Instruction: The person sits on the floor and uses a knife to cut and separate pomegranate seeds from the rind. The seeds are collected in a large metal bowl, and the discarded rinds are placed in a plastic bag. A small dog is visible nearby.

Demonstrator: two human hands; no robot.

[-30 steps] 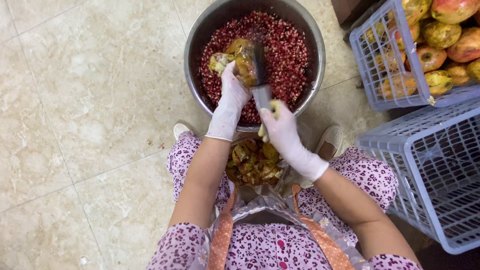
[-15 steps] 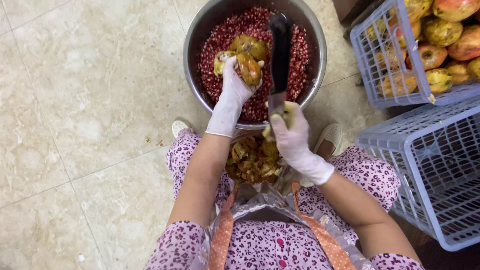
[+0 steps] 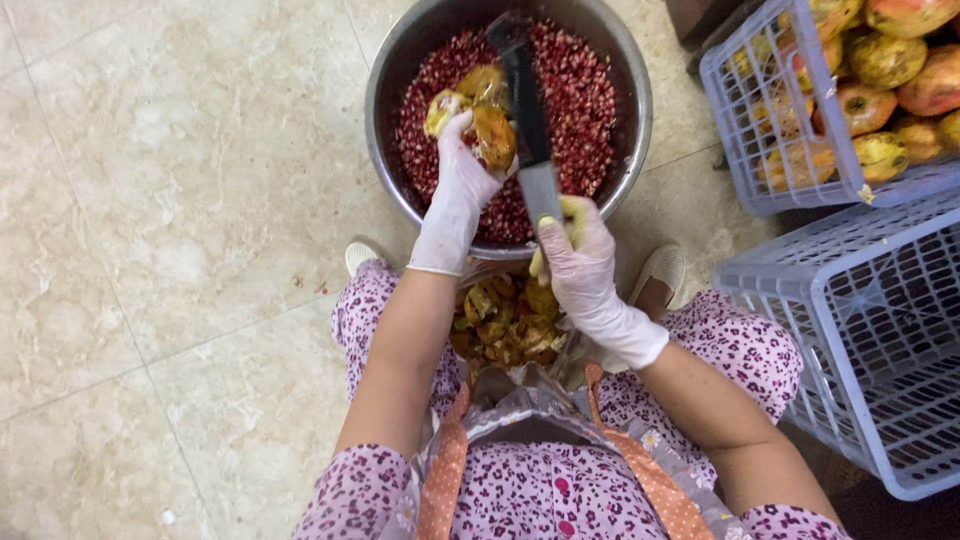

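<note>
Pomegranate piece [image 3: 492, 130]: over steel bowl [image 3: 640, 120] of red seeds [image 3: 590, 100], 12 o'clock from knees. Left hand [image 3: 455, 190] clamped round rind from below; looks light, wet, slippery, brittle shell, so best cupped by rind, not seed face. Right hand [image 3: 578, 262] closed on handle of knife [image 3: 525, 110], blade flat above fruit. Peel pile [image 3: 505, 322] at 6 o'clock of bowl. Fruit crate [image 3: 790, 120] at 3 o'clock.

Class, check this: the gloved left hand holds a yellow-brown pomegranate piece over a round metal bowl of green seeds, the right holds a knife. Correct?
Not quite. The head view shows red seeds, not green, in the round metal bowl. The gloved left hand does hold the yellow-brown pomegranate piece; the right hand holds the knife.
</note>
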